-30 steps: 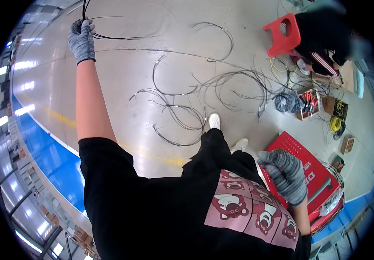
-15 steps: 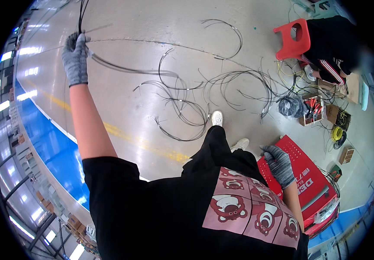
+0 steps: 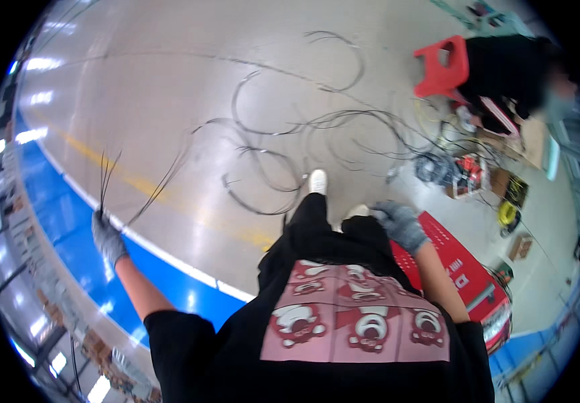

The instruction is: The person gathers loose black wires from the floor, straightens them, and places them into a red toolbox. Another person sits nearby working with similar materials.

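My left hand, in a grey knit glove, is closed around a bundle of thin black cables. Loose ends fan out above the fist, and another strand of black cable trails from beside it toward the coils on the floor. My right hand, gloved the same way, hangs beside my right thigh, close to the corner of a red metal box. Its fingers look loosely stretched out, slightly blurred, with nothing visible in them. Several looped black cables lie on the floor ahead of my feet.
At the right a person in black is beside a red plastic stool. Near them are a crate of red-handled tools, a bagged dark coil and a yellow cable coil. A blue floor strip runs along the left.
My left hand has come down and nearer with the cables, now over the blue strip. My right hand has shifted left off the red box's top toward my thigh.
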{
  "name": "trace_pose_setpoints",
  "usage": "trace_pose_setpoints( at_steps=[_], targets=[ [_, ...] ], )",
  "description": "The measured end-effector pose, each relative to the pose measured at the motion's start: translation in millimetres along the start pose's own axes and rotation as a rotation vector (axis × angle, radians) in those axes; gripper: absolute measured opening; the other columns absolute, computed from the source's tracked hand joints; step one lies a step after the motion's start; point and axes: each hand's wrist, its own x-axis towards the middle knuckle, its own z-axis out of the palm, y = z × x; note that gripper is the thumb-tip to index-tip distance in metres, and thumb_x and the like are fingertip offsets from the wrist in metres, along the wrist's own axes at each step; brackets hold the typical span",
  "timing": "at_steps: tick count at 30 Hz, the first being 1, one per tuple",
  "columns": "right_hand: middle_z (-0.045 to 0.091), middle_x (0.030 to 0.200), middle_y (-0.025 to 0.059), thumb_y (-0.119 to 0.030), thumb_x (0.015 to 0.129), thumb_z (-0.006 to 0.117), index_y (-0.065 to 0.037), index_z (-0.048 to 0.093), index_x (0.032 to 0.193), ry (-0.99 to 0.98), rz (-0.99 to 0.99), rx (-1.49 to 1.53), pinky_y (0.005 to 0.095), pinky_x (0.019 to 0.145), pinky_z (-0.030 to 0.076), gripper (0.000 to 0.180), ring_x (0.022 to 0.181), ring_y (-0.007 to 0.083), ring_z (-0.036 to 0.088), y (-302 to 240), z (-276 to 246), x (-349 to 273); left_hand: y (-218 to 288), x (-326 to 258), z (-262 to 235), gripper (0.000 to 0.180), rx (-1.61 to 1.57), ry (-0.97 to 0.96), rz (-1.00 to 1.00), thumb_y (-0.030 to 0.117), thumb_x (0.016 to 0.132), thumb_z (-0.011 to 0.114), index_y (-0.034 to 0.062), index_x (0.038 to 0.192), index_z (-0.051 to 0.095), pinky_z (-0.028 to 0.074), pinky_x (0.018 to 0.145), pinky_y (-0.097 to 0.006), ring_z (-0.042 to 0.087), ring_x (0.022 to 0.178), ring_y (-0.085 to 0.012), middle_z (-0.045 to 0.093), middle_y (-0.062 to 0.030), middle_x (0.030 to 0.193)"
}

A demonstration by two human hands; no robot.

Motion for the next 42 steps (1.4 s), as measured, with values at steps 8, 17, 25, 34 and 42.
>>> trace_pose_setpoints(
  at_steps=[8, 17, 25, 34, 42],
  targets=[
    [0.065, 0.093, 0.0178, -0.017, 0.086, 0.055, -0.008, 0.066, 0.099, -0.050, 0.114, 0.067, 0.0412, 0.080, 0.049, 0.020, 0.087, 0.0362, 0.061, 48.1, -16.7, -37.1, 9.8, -151.9, 33.1, 0.031, 0.778, -0.236, -0.065, 0.029, 0.093, 0.044, 0.0155, 0.118, 0.057, 0.048, 0.080, -0.045, 0.059, 0.097, -0.0352, 0.062, -0.0143, 0.108],
    [0.067, 0.079, 0.0110, -0.013, 0.088, 0.054, -0.007, 0.065, 0.104, 0.040, 0.620, 0.585, 0.0304, 0.068, 0.051, 0.021, 0.067, 0.0186, 0.062, 164.3, 0.7, -99.1, 65.6, -316.0, 280.6, 0.040, 0.344, -1.041, 0.130, 0.022, 0.081, 0.059, 0.0056, 0.118, 0.055, 0.044, 0.093, -0.041, 0.056, 0.107, -0.0333, 0.059, -0.0199, 0.115],
    [0.064, 0.078, 0.0065, -0.010, 0.091, 0.053, 0.001, 0.062, 0.105, 0.365, 1.003, 1.069, 0.0256, 0.059, 0.049, 0.020, 0.063, 0.0126, 0.058, 320.8, 84.4, -123.3, 307.7, -420.7, 357.6, 0.024, -0.038, -1.422, 0.534, 0.015, 0.088, 0.056, 0.0054, 0.110, 0.060, 0.049, 0.081, -0.037, 0.062, 0.089, -0.0288, 0.062, -0.0146, 0.102],
    [0.066, 0.083, 0.0073, -0.010, 0.088, 0.057, 0.001, 0.063, 0.103, 0.517, 1.020, 0.886, 0.0258, 0.065, 0.049, 0.020, 0.069, 0.0139, 0.061, 481.0, 178.5, -24.4, 256.3, -450.6, 472.7, 0.026, 0.279, -1.409, 0.772, 0.013, 0.080, 0.059, 0.0075, 0.105, 0.061, 0.044, 0.091, -0.040, 0.053, 0.102, -0.0326, 0.059, -0.0132, 0.107],
    [0.067, 0.086, 0.0127, -0.010, 0.082, 0.059, 0.000, 0.064, 0.101, 0.575, 1.018, 0.588, 0.0296, 0.073, 0.048, 0.022, 0.076, 0.0184, 0.062, 632.9, 255.7, 42.2, 236.9, -461.4, 529.0, 0.026, 0.457, -1.452, 0.799, 0.018, 0.080, 0.059, 0.0105, 0.104, 0.062, 0.039, 0.093, -0.041, 0.052, 0.105, -0.0287, 0.059, -0.0082, 0.107]
  ],
)
